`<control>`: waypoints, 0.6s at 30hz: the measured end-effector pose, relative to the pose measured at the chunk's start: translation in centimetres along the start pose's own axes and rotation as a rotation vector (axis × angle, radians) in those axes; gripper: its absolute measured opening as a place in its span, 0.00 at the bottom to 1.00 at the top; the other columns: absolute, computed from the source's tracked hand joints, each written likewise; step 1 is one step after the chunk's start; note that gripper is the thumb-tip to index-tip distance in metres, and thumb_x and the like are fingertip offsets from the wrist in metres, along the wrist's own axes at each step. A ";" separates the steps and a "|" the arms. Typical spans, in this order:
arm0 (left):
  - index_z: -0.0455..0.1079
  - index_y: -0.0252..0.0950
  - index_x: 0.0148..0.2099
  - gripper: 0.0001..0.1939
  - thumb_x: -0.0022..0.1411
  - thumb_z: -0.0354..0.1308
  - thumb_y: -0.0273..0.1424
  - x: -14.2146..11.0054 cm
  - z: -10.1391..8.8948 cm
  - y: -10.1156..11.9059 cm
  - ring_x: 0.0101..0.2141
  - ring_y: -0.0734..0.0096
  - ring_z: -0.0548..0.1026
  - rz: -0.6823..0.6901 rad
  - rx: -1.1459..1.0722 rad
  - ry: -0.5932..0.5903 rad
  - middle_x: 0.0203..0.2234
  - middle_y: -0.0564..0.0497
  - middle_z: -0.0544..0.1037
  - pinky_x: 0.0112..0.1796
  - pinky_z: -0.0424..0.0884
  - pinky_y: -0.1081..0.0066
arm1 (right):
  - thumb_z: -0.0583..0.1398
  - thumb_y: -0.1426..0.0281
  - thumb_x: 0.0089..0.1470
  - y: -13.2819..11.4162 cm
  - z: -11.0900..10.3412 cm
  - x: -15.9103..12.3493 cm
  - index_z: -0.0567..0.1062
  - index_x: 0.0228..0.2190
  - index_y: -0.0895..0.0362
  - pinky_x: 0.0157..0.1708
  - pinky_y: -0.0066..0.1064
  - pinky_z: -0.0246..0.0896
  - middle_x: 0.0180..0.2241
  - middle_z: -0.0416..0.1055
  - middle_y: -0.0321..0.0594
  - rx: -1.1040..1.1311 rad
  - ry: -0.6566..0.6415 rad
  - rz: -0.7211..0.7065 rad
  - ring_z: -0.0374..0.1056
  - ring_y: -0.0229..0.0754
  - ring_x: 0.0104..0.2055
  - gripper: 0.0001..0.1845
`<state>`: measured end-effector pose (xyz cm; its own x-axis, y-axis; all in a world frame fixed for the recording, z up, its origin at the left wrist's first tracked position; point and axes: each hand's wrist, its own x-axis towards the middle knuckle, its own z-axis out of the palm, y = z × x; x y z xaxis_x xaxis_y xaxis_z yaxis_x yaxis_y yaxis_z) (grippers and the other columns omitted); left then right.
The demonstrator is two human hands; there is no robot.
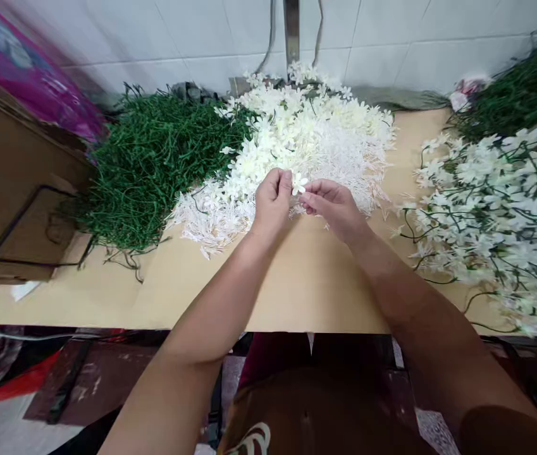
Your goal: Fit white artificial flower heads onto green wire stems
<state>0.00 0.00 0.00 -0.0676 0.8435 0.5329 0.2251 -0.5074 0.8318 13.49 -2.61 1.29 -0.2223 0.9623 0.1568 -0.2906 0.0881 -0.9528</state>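
Note:
A single white artificial flower (298, 184) is held up between my hands, in front of the big heap of white flowers. My left hand (272, 197) is closed, thumb and forefinger pinched at the flower's left side. On the other side, my right hand (331, 201) pinches with thumb and forefinger at the flower's right edge. Whatever lies inside the curled fingers is hidden. Just beyond both hands spreads the heap of loose white artificial flowers (291, 126), with paler thin pieces (344, 155) on its right part.
Green plastic stems (164, 142) are piled at the left, beside a cardboard box (7, 170). White flowers on green stems (500, 208) lie at the table's right, with more green stems (519, 95) behind. A tiled wall (202, 31) closes off the back of the table (325, 272).

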 end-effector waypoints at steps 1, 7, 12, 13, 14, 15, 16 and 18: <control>0.55 0.38 0.26 0.27 0.59 0.47 0.57 0.0 0.0 0.0 0.21 0.77 0.58 0.003 0.003 -0.001 0.18 0.56 0.58 0.24 0.58 0.72 | 0.67 0.67 0.42 -0.1 0.0 0.0 0.75 0.26 0.57 0.27 0.24 0.59 0.24 0.69 0.31 -0.009 -0.002 -0.004 0.62 0.29 0.26 0.09; 0.55 0.39 0.26 0.26 0.60 0.48 0.56 0.0 0.0 0.0 0.21 0.77 0.58 -0.007 -0.005 -0.017 0.18 0.56 0.58 0.25 0.58 0.72 | 0.67 0.68 0.40 -0.2 0.0 0.2 0.75 0.26 0.57 0.27 0.25 0.58 0.23 0.70 0.31 -0.034 0.017 -0.009 0.61 0.29 0.25 0.09; 0.56 0.38 0.26 0.26 0.59 0.49 0.56 0.0 -0.1 0.2 0.21 0.77 0.58 -0.024 -0.028 -0.033 0.18 0.57 0.58 0.25 0.58 0.72 | 0.67 0.67 0.41 -0.1 0.0 0.1 0.75 0.27 0.57 0.28 0.25 0.59 0.24 0.70 0.32 -0.044 0.026 -0.020 0.61 0.30 0.25 0.09; 0.56 0.38 0.26 0.27 0.59 0.49 0.57 0.0 -0.1 0.2 0.21 0.77 0.58 -0.025 -0.030 -0.031 0.18 0.57 0.58 0.25 0.58 0.72 | 0.67 0.67 0.42 -0.1 0.0 0.1 0.75 0.27 0.57 0.28 0.25 0.59 0.24 0.70 0.32 -0.042 0.025 -0.022 0.61 0.30 0.26 0.09; 0.56 0.38 0.26 0.27 0.58 0.49 0.57 0.0 -0.1 0.2 0.21 0.77 0.58 -0.025 -0.032 -0.029 0.17 0.57 0.58 0.25 0.58 0.72 | 0.67 0.67 0.42 -0.1 0.0 0.1 0.75 0.27 0.57 0.28 0.25 0.59 0.24 0.70 0.32 -0.038 0.026 -0.025 0.61 0.30 0.26 0.09; 0.56 0.38 0.25 0.27 0.58 0.49 0.57 0.0 -0.1 0.2 0.21 0.77 0.58 -0.025 -0.034 -0.029 0.17 0.57 0.58 0.25 0.58 0.72 | 0.66 0.67 0.42 0.0 0.0 0.1 0.74 0.27 0.57 0.28 0.25 0.59 0.24 0.70 0.32 -0.037 0.028 -0.026 0.62 0.30 0.26 0.09; 0.56 0.38 0.25 0.27 0.58 0.49 0.57 0.0 -0.1 0.2 0.21 0.77 0.58 -0.025 -0.036 -0.032 0.17 0.57 0.58 0.25 0.58 0.72 | 0.66 0.67 0.42 0.0 0.0 0.1 0.74 0.27 0.57 0.28 0.25 0.60 0.24 0.70 0.32 -0.038 0.030 -0.028 0.62 0.30 0.26 0.09; 0.55 0.38 0.25 0.27 0.59 0.49 0.57 0.0 -0.1 0.2 0.21 0.77 0.58 -0.024 -0.039 -0.039 0.17 0.57 0.58 0.25 0.58 0.72 | 0.67 0.67 0.42 0.1 0.0 0.2 0.74 0.27 0.57 0.27 0.25 0.59 0.24 0.70 0.31 -0.047 0.031 -0.032 0.61 0.30 0.25 0.09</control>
<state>-0.07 -0.10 0.21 -0.0340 0.8612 0.5071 0.1860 -0.4931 0.8499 13.47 -2.42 1.24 -0.1848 0.9661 0.1802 -0.2534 0.1303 -0.9585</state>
